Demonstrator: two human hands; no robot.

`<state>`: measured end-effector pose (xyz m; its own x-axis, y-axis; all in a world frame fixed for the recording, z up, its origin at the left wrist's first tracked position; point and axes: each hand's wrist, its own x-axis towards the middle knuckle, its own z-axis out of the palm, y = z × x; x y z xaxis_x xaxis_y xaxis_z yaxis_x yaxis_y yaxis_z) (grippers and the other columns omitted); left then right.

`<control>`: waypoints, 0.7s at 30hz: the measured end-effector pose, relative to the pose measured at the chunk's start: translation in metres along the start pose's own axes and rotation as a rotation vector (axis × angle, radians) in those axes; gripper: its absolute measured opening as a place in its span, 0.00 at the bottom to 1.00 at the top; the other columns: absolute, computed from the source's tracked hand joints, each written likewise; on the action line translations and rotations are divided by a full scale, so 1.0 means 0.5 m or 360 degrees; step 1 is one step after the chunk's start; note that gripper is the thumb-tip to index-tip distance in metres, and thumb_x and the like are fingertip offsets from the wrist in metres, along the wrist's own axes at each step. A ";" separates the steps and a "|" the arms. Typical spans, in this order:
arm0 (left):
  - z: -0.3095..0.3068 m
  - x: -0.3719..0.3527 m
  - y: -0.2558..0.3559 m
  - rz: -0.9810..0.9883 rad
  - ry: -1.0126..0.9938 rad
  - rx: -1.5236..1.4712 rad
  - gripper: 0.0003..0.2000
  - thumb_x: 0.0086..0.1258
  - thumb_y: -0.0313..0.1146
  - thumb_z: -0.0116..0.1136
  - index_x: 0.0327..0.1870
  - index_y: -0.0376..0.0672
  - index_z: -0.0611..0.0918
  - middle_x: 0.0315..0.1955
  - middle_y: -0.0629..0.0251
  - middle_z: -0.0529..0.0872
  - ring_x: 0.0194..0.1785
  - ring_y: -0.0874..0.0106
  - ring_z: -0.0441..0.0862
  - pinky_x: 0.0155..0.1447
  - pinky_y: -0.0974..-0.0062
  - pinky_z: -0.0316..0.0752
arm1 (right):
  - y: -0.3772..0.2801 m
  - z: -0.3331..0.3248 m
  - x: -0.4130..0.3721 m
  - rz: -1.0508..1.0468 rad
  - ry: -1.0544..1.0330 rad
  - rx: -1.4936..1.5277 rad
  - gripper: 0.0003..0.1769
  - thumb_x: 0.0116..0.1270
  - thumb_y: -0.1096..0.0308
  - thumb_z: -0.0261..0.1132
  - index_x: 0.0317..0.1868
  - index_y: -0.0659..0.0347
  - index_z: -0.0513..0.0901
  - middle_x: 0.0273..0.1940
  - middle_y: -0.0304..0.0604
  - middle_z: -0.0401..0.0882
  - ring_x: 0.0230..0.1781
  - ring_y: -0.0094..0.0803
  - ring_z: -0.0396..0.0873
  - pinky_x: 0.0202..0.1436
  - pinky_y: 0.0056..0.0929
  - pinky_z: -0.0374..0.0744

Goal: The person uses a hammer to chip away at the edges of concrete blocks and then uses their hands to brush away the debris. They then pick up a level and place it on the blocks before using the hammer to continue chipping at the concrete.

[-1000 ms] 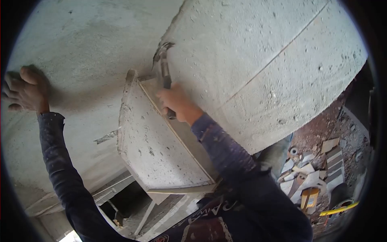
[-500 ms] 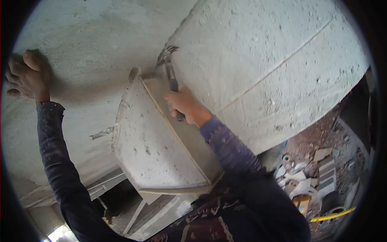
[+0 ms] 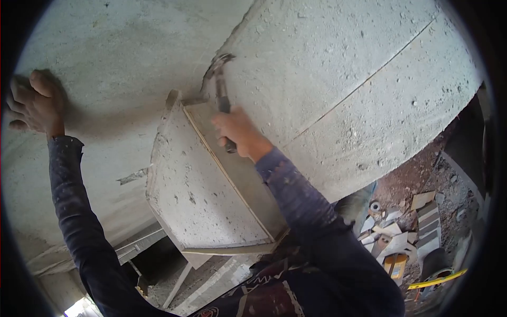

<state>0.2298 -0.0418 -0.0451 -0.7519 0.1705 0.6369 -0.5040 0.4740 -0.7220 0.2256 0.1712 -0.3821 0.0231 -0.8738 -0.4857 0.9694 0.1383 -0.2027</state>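
My right hand [image 3: 237, 129] is closed round the dark handle of a claw hammer [image 3: 222, 87]. The hammer's head is at the rough seam where the flat concrete wall [image 3: 127, 58] meets a curved concrete surface [image 3: 343, 79]; the frames do not show whether it touches. Below the hammer a box-like concrete block [image 3: 206, 195] with a narrow raised edge juts out from the wall. Far to the left, my left hand [image 3: 38, 105] rests on the wall, holding nothing, with its fingers apart.
At lower right, broken tile pieces and rubble [image 3: 393, 238] lie on the ground, with a yellow object [image 3: 395, 265] and a yellow strip [image 3: 437, 280]. A dark opening [image 3: 161, 261] and a slanting strut [image 3: 178, 285] are under the block. A thin groove [image 3: 359, 87] crosses the curved surface.
My right hand and the hammer have shifted slightly up and to the left. My left hand stays in place on the wall.
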 end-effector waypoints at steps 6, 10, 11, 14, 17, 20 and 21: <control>0.028 -0.015 -0.051 -0.0099 -0.0009 0.0167 0.39 0.74 0.70 0.36 0.75 0.47 0.63 0.69 0.43 0.69 0.76 0.47 0.60 0.73 0.44 0.57 | -0.241 -0.089 -0.209 -0.1713 0.0350 0.0436 0.09 0.71 0.72 0.60 0.42 0.62 0.66 0.23 0.35 0.69 0.15 0.21 0.67 0.16 0.24 0.71; -0.020 0.017 0.009 -0.0065 -0.0264 0.0419 0.39 0.81 0.62 0.23 0.79 0.37 0.56 0.81 0.47 0.49 0.83 0.44 0.42 0.77 0.31 0.43 | -0.235 -0.105 -0.088 -0.2294 0.0807 0.0841 0.10 0.74 0.69 0.59 0.45 0.62 0.66 0.25 0.39 0.71 0.16 0.24 0.71 0.18 0.27 0.75; -0.018 0.017 0.011 -0.0065 -0.0257 0.0422 0.39 0.81 0.62 0.23 0.79 0.37 0.56 0.81 0.47 0.49 0.83 0.44 0.42 0.77 0.31 0.43 | -0.163 -0.046 -0.033 -0.2059 0.1115 0.0795 0.12 0.74 0.68 0.59 0.50 0.64 0.68 0.27 0.41 0.73 0.18 0.25 0.74 0.20 0.29 0.76; -0.018 0.008 0.023 0.0047 0.0031 0.0100 0.41 0.74 0.69 0.35 0.77 0.45 0.61 0.73 0.43 0.63 0.78 0.47 0.54 0.77 0.41 0.47 | 0.029 -0.014 0.019 0.0102 -0.0023 -0.0144 0.27 0.70 0.68 0.62 0.64 0.70 0.64 0.32 0.40 0.74 0.17 0.24 0.72 0.16 0.29 0.71; -0.014 0.005 0.014 0.0056 -0.0028 0.0174 0.41 0.74 0.69 0.35 0.78 0.45 0.59 0.74 0.43 0.60 0.79 0.47 0.51 0.78 0.40 0.43 | -0.006 -0.038 -0.072 -0.0038 0.0127 -0.0391 0.19 0.69 0.70 0.62 0.56 0.66 0.68 0.30 0.39 0.74 0.18 0.22 0.72 0.16 0.26 0.70; 0.003 0.007 0.004 -0.0010 -0.0065 0.0132 0.42 0.74 0.70 0.34 0.78 0.45 0.58 0.75 0.43 0.58 0.80 0.47 0.50 0.78 0.39 0.43 | -0.154 -0.088 -0.191 -0.0938 0.0421 -0.0108 0.12 0.69 0.68 0.63 0.42 0.62 0.68 0.23 0.36 0.71 0.14 0.23 0.71 0.15 0.26 0.72; 0.000 0.004 0.002 0.0004 -0.0071 0.0069 0.42 0.74 0.70 0.34 0.78 0.45 0.58 0.76 0.43 0.57 0.80 0.46 0.49 0.78 0.39 0.42 | -0.198 -0.102 -0.216 -0.1363 0.0522 0.0028 0.12 0.69 0.67 0.63 0.44 0.62 0.68 0.25 0.38 0.72 0.15 0.22 0.71 0.16 0.25 0.73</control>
<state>0.2279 -0.0412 -0.0447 -0.7709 0.1323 0.6230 -0.5195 0.4354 -0.7352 0.1147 0.2754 -0.3529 -0.7731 -0.4978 -0.3931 0.6269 -0.5049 -0.5934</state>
